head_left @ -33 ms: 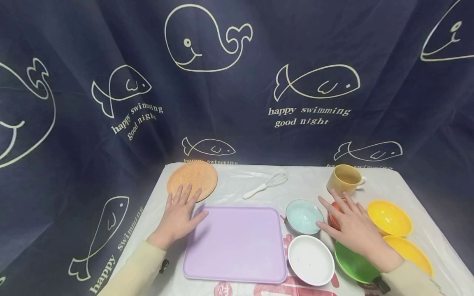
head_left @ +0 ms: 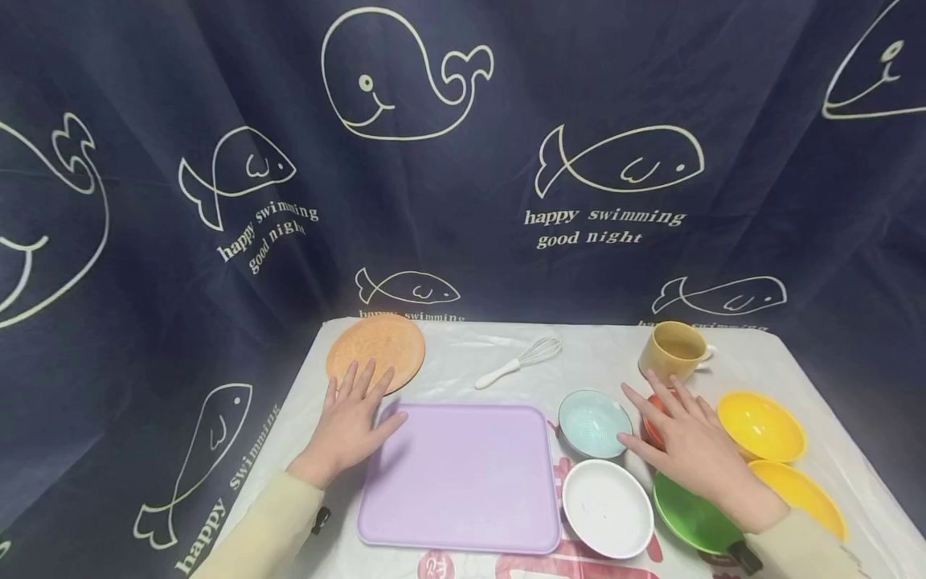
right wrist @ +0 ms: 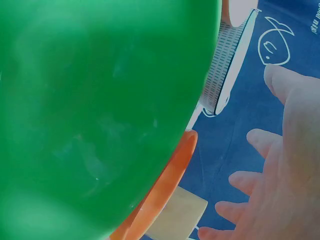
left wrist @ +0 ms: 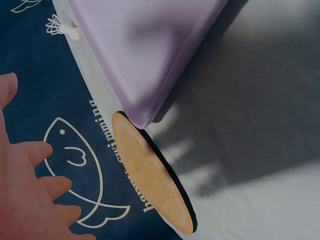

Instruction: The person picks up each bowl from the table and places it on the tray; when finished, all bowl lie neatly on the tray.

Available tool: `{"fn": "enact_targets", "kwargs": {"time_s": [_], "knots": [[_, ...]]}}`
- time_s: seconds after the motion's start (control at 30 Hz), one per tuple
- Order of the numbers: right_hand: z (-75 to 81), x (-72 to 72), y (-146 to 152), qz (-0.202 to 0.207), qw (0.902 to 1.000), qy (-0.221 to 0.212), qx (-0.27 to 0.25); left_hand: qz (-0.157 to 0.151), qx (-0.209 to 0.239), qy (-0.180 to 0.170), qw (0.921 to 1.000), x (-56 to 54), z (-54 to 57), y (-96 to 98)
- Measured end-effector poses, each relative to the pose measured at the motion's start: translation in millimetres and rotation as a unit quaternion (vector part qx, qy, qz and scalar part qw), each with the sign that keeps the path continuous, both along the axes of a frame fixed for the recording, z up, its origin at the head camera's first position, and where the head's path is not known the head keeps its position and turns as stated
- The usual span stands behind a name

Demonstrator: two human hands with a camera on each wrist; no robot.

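Observation:
My left hand (head_left: pixel 350 422), fingers spread, hovers over the near edge of a round orange-brown board (head_left: pixel 383 342) and the left corner of a purple rectangular tray (head_left: pixel 463 478). In the left wrist view its fingers hold nothing. Fingers also spread, my right hand (head_left: pixel 694 450) is above a red bowl (head_left: pixel 653 414) and a green bowl (head_left: pixel 687 519), partly hiding both. The right wrist view shows a gap between its fingers and the green bowl. Its thumb tip overlaps the rim of a light blue bowl (head_left: pixel 593 422) in the head view.
A white bowl (head_left: pixel 608 511) stands right of the tray. Two yellow dishes (head_left: pixel 763 428) are at the far right, below a tan mug (head_left: pixel 673 354). A white-handled whisk (head_left: pixel 521 362) lies near the back edge. Behind the table hangs a dark blue curtain (head_left: pixel 463 217).

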State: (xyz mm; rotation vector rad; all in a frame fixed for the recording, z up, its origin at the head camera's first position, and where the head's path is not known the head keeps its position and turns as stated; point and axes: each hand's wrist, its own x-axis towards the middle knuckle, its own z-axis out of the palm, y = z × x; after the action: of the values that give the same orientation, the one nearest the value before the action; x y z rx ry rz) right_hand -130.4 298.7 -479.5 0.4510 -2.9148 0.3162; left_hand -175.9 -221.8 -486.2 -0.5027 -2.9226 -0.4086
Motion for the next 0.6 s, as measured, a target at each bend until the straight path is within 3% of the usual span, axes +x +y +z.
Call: {"fn": "enact_targets", "kwargs": {"time_s": [0.3, 0.6], "knots": [[-2.6, 4.1, -1.9, 0.008, 1.0000, -0.002, -0.001, -0.001, 0.000, -0.004, 1.0000, 2.1, -5.5, -1.3], [6.9, 14.5, 17.4, -0.012, 0.9993, -0.022, -0.028, -0.005, 0.013, -0.004, 0.9999, 1.9, 0.5, -1.5]]}}
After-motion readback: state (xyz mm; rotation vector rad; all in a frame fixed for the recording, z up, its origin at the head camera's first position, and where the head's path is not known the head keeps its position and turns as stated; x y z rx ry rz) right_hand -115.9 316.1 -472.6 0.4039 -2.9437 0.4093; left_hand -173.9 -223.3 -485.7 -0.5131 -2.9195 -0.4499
